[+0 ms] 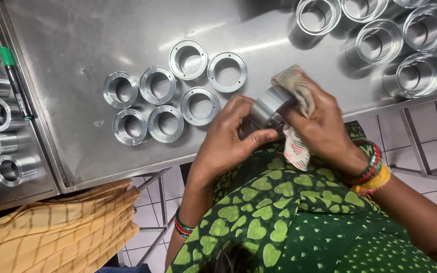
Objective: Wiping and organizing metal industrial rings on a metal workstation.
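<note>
Above the steel table (77,76), left hand (228,139) grips a metal cylinder (266,108); right hand (324,126) presses a patterned cloth (297,119) on it.

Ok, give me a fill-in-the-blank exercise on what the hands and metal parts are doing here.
1. The left hand grips a shiny metal ____.
2. The right hand presses a patterned ____ against that part.
3. Seven flat metal rings lie in a cluster on the steel ____.
4. A marker with a ____ cap lies at the left.

Missing words: cylinder; cloth; table; green

Bare steel table (77,45) upper left; ring cluster (170,96) blocks centre.
</note>
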